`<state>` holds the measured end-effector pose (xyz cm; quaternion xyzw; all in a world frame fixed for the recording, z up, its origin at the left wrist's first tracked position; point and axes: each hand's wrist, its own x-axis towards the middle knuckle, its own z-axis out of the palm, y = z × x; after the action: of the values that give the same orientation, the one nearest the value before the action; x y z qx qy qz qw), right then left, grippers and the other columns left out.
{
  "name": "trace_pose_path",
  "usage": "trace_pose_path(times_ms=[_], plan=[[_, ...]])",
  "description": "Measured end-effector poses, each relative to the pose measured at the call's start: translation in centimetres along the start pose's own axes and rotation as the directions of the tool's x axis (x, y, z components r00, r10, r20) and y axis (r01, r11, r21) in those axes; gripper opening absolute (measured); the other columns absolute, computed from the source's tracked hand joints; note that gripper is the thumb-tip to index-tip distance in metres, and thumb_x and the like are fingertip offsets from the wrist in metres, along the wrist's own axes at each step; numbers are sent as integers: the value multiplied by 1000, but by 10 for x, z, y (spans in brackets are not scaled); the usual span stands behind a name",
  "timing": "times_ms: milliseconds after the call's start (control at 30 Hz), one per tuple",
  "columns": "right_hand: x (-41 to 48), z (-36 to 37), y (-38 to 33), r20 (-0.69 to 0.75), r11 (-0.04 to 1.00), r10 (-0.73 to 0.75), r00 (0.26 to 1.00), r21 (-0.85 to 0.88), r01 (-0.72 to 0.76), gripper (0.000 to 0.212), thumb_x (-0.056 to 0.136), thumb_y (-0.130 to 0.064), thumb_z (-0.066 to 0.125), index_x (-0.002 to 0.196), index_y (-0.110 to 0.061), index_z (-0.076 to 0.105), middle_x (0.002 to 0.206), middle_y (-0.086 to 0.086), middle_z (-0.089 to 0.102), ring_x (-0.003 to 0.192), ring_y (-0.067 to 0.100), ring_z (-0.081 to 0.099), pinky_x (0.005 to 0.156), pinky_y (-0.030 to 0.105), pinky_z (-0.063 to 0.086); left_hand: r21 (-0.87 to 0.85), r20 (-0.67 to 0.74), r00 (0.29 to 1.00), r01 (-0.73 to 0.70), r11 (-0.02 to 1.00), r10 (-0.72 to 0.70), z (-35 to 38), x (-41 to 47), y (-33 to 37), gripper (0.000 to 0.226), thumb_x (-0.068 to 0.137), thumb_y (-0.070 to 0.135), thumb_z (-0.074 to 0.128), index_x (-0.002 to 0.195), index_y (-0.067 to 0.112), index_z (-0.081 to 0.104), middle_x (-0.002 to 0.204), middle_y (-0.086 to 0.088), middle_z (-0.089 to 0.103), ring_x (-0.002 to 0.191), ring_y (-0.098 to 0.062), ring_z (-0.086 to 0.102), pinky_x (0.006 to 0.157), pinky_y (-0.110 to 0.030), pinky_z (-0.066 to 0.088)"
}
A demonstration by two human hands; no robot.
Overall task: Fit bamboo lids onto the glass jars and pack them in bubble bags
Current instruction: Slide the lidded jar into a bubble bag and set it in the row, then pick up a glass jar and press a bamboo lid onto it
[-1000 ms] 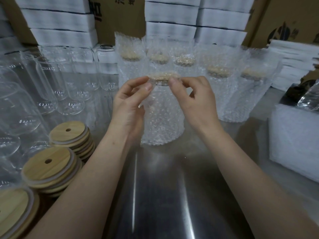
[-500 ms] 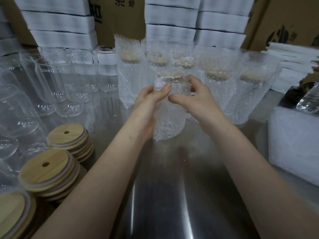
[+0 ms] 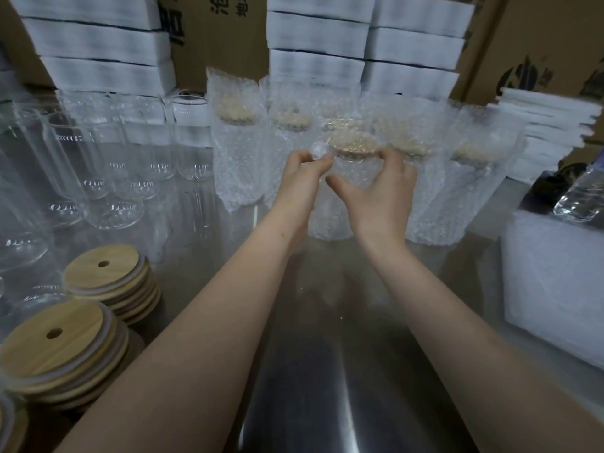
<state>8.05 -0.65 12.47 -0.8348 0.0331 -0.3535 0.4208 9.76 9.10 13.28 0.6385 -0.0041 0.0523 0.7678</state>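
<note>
A lidded glass jar in a bubble bag [image 3: 351, 171] stands on the steel table among a row of other bagged jars [image 3: 235, 148]. My left hand [image 3: 302, 181] pinches the bag's top edge at its left side. My right hand [image 3: 380, 191] grips the jar's right side just below the bamboo lid, thumb spread toward the left hand. Bare glass jars [image 3: 114, 165] stand at the left. Stacks of bamboo lids [image 3: 108, 279] with a small hole in each lie at the lower left.
White foam sheet stacks [image 3: 313, 37] and cardboard boxes [image 3: 529, 44] rise behind the jars. A white foam block [image 3: 555, 282] sits at the right with a plastic water bottle [image 3: 585, 194] on it. Bare steel table [image 3: 327, 371] lies between my forearms.
Both hands have carried the bagged jar away from me and set it into the row of bagged jars. The right hand went from pinching the bag's top to gripping the jar's side.
</note>
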Motion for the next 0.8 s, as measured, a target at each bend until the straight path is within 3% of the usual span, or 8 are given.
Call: trace_pose_path(times_ms=[100,267,367,500,567,667,733,800], plan=[[2,3,0,-20,1000,-8,1000,-29,8,77,77,-44,80,139,-15,45,133,5,43,116,19,50,79,16,29,-48,-34,999,-10,999,8,3,4,2,11,98,28,56,88,26,52,103,6,54,111,-15,54,94,-32,43],[3,5,0,47,995,8,999,-99,-3,81,84,-44,73,149,-15,35,139,7,39,117,23,52,79,21,28,-89,-61,998,-37,995,32,10,4,0,14,100,27,54,89,19,58,85,8,52,81,-4,49,73,-20,39],[5,2,1,141,994,25,990,-107,-10,82,87,-37,68,154,-15,26,140,9,35,110,23,53,81,22,30,-123,-48,999,1,992,-7,9,0,-2,13,102,32,51,108,24,60,101,16,57,110,-8,52,84,-17,37],[1,-8,-1,159,999,34,987,-21,-31,77,87,-25,64,154,-15,26,135,7,36,83,1,44,72,8,28,-72,-59,998,-1,997,-3,3,-10,-14,51,100,32,53,148,19,39,149,0,43,135,-11,40,99,-24,30],[-8,-12,-7,41,999,-35,999,34,34,65,87,-15,59,147,-15,37,127,0,33,84,-15,45,69,3,33,33,-171,984,-44,998,49,-6,-18,-24,40,99,24,54,137,14,49,135,-5,53,125,-17,50,98,-24,36],[-22,-11,-28,-83,956,-269,960,100,277,41,81,0,52,121,-8,59,112,8,51,75,1,43,68,4,34,203,-213,969,-82,976,125,-21,-31,-41,10,96,14,53,90,15,61,81,1,63,83,-21,60,81,-37,51],[-28,1,-47,4,894,-414,910,191,405,33,81,2,50,110,-5,65,93,4,58,78,5,47,70,14,35,327,-176,973,-87,941,151,-31,-40,-45,25,92,13,51,69,18,59,59,5,60,64,-22,59,68,-43,52],[-31,20,-71,191,861,-474,860,307,406,32,84,0,52,112,-6,66,85,-3,57,78,11,52,72,22,39,421,-133,972,-121,899,194,-37,-50,-45,24,89,18,45,75,16,64,65,5,61,70,-23,62,67,-40,48]])
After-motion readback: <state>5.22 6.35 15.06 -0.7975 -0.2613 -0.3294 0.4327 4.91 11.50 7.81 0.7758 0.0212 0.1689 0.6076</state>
